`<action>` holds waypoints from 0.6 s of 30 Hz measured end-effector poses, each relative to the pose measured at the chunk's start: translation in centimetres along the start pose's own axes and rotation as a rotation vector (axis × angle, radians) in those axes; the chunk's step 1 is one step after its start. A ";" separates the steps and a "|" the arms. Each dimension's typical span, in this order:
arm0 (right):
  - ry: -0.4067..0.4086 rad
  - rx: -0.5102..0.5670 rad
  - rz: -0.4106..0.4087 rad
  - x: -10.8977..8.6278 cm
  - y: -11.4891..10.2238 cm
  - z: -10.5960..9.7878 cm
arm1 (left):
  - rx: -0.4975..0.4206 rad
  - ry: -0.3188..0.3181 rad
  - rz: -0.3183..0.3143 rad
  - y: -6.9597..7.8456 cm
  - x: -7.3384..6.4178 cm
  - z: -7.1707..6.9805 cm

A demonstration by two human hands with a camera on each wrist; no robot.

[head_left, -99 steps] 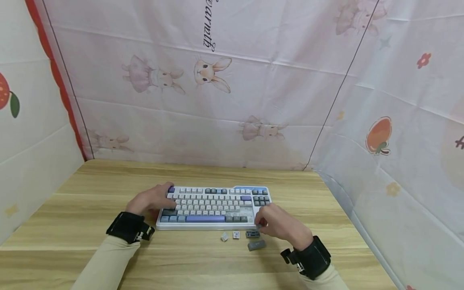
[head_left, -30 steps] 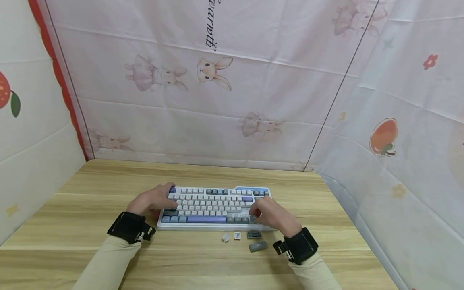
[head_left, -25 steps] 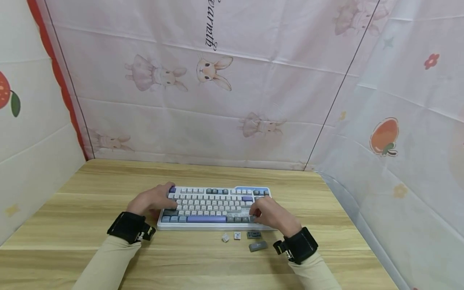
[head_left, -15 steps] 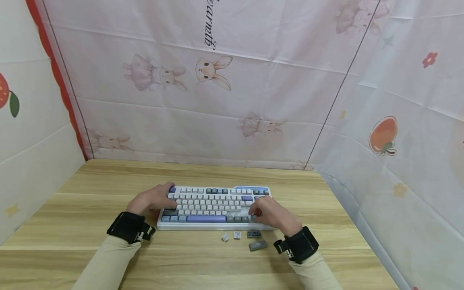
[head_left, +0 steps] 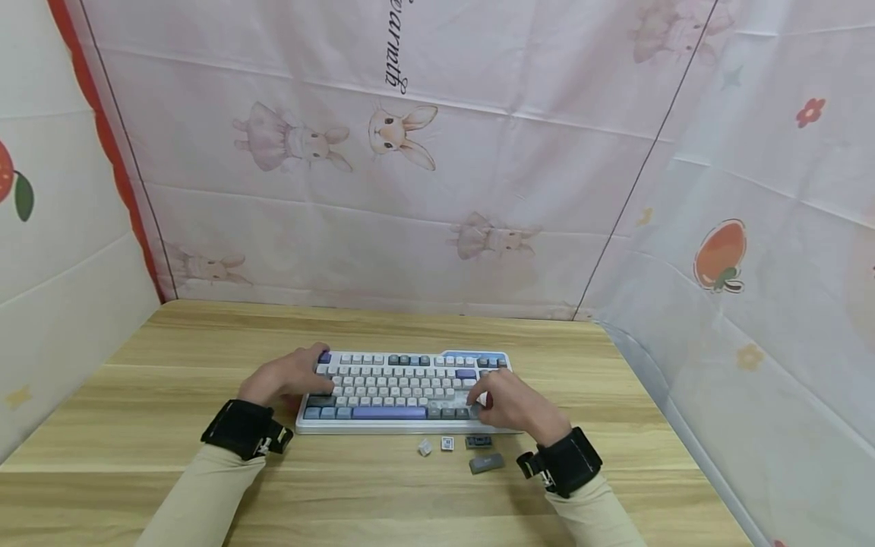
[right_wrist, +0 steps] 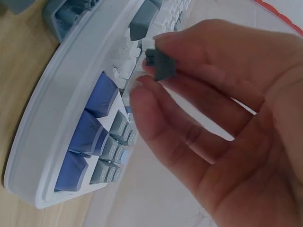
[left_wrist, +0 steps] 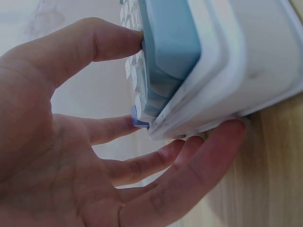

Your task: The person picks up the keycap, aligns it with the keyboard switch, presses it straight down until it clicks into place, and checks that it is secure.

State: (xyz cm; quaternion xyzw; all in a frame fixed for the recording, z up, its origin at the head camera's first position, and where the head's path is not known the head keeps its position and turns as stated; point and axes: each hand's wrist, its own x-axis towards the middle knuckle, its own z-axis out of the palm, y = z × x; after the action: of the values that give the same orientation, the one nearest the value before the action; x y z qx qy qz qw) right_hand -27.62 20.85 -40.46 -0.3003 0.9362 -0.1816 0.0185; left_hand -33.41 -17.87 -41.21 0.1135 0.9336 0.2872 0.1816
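A white keyboard (head_left: pixel 383 392) with white, grey, blue and purple keycaps lies on the wooden table. My left hand (head_left: pixel 283 376) grips its left end; in the left wrist view the thumb rests on a blue-grey key (left_wrist: pixel 173 42), the index fingertip is at a purple corner key, and other fingers are against the side. Above the lower right part of the keyboard, my right hand (head_left: pixel 513 403) pinches a small dark grey keycap (right_wrist: pixel 164 65) between thumb and fingers, its stem side showing in the right wrist view. A patch without keycaps (head_left: pixel 465 398) shows beside these fingers.
In front of the keyboard lie two small white keycaps, one tilted (head_left: pixel 424 447) and one underside up (head_left: pixel 447 444). Near them are a dark wide keycap (head_left: pixel 478 441), underside up, and a long grey keycap (head_left: pixel 486 463). Printed cloth walls (head_left: pixel 410 251) surround the table (head_left: pixel 225 327).
My right hand has moved from the keyboard's front edge up over its lower right part. In the last half second its fingers shift slightly, showing more of the keycap. The left hand stays put.
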 end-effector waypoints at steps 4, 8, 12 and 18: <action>0.002 0.036 -0.022 0.1 0.1 0.1 | -0.005 -0.004 -0.023 0.1 0.0 0.0; 0.022 0.035 -0.061 0.0 0.3 0.1 | -0.005 -0.005 -0.036 0.1 0.0 0.0; 0.031 0.005 -0.066 0.0 0.3 0.1 | 0.005 -0.003 -0.029 0.0 0.1 0.0; 0.020 -0.010 -0.039 0.0 0.4 0.1 | 0.001 -0.002 -0.014 0.0 0.1 0.1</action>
State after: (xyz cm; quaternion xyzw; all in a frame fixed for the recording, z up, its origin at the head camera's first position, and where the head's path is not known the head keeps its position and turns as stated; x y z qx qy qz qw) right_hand -27.83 21.12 -40.66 -0.3169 0.9311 -0.1805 0.0039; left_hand -33.43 -17.79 -41.25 0.1075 0.9343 0.2855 0.1844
